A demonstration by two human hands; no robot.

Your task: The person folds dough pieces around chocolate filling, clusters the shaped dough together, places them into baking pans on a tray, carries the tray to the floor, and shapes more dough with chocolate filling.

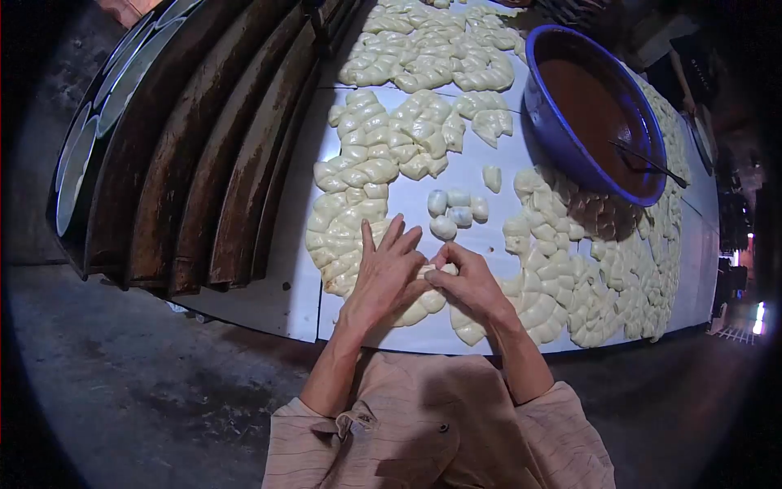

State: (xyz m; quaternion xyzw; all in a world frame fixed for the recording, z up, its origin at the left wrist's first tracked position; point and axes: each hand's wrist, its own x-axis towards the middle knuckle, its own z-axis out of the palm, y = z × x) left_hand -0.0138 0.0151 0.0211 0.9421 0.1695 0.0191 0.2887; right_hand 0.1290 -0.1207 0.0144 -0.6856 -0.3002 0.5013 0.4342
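Pale, glossy dough pieces (342,228) lie packed together on the table in front of me. My left hand (383,273) rests over the dough left of centre, fingers spread and pointing away from me. Close beside it, my right hand (470,284) is closed in a pinch on a piece of dough (449,268), its thumb and index finger together. The fingers hide most of that piece. More dough (423,308) shows just below both hands. Beyond them sits a small cluster of whitish-grey rounded lumps (459,216), with one loose dough piece (492,178) behind it.
A blue tub (544,114) of brown paste (582,110) stands at the right on the dough, a dark-handled utensil (652,163) leaning in it. Stacked brown curved-edged trays (195,155) line the left side. The white tabletop (289,306) has its near edge at my waist.
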